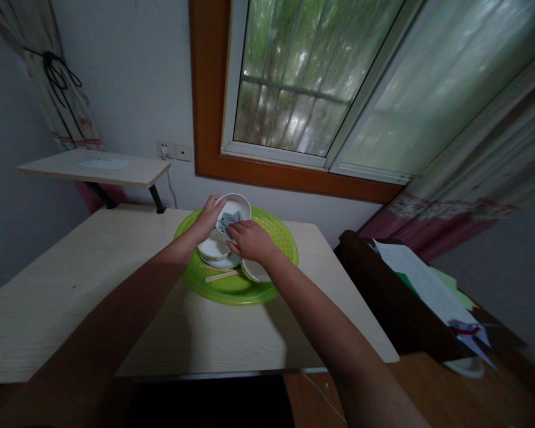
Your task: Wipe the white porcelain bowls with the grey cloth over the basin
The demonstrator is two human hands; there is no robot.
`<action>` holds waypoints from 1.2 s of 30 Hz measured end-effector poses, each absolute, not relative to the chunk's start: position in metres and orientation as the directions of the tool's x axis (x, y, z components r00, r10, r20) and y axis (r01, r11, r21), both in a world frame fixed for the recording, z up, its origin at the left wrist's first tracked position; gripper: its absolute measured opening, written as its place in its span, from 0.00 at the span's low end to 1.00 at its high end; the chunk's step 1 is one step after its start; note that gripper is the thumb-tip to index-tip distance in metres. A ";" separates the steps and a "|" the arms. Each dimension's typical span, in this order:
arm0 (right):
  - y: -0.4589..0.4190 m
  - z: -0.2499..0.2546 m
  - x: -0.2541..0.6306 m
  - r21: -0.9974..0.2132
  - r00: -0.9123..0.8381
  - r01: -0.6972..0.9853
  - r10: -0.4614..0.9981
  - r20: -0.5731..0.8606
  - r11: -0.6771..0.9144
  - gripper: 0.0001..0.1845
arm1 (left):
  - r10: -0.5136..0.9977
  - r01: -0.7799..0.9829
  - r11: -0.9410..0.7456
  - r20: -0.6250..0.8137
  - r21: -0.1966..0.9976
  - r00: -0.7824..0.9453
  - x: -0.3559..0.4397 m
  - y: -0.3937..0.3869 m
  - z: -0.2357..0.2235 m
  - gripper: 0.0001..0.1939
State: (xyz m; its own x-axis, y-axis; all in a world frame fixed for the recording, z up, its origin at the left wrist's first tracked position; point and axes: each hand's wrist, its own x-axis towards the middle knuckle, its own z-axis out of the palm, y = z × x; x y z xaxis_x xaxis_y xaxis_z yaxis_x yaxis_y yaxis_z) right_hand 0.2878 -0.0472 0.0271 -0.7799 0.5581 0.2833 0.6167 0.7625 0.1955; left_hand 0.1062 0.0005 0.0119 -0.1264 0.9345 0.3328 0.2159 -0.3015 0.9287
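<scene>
My left hand (208, 219) grips the rim of a white bowl (237, 201), tilted so that its inside faces me. Inside that bowl, my right hand (250, 239) presses a crumpled grey-blue cloth (228, 221) with its fingers closed over it. Below the hands, a second white bowl (214, 246) rests on a white plate (229, 261). Another white bowl (255, 272) sits partly behind my right wrist. Wooden chopsticks (218, 276) lie in front of the plate. All of these are on or over a round green tray (232, 297).
The tray stands on a pale wooden table (151, 339). At the back left is a raised shelf (134, 173) on black legs, with a paper on it. A window (294, 89) is behind the table. To the right, papers (414, 279) lie on a dark brown piece of furniture (383, 297).
</scene>
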 end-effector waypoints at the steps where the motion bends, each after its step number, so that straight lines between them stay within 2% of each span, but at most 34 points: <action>1: -0.048 0.025 0.288 0.152 -0.790 0.598 0.546 0.279 0.787 0.25 | 0.928 0.220 -0.325 0.355 0.920 -0.115 0.106 0.000 0.012 0.20; 5: -0.046 0.018 0.290 -0.043 -0.795 0.533 0.518 0.316 0.845 0.40 | 0.907 0.222 -0.401 0.420 0.889 -0.043 0.106 -0.002 0.013 0.21; 8: -0.040 0.016 0.291 -0.096 -0.793 0.508 0.508 0.337 0.856 0.38 | 0.896 0.212 -0.421 0.441 0.882 -0.051 0.105 0.000 0.010 0.21; 12: -0.037 0.020 0.292 0.008 -0.765 0.588 0.553 0.330 0.808 0.27 | 0.883 0.202 -0.438 0.461 0.876 -0.082 0.102 0.011 0.002 0.24; 17: -0.039 0.022 0.294 0.162 -0.683 0.705 0.600 0.416 0.690 0.25 | 0.885 0.202 -0.449 0.465 0.870 -0.035 0.102 0.019 -0.005 0.24; 23: -0.039 0.021 0.291 0.182 -0.663 0.721 0.590 0.460 0.669 0.26 | 0.921 0.119 -0.370 0.381 0.921 -0.084 0.103 0.013 -0.002 0.27; 29: -0.043 0.021 0.286 0.058 -0.727 0.649 0.596 0.342 0.758 0.30 | 0.892 0.192 -0.424 0.445 0.885 -0.080 0.100 0.012 -0.003 0.28; 36: -0.041 0.015 0.286 -0.140 -0.772 0.493 0.506 0.386 0.859 0.34 | 0.881 0.191 -0.441 0.464 0.877 -0.095 0.097 0.015 -0.004 0.28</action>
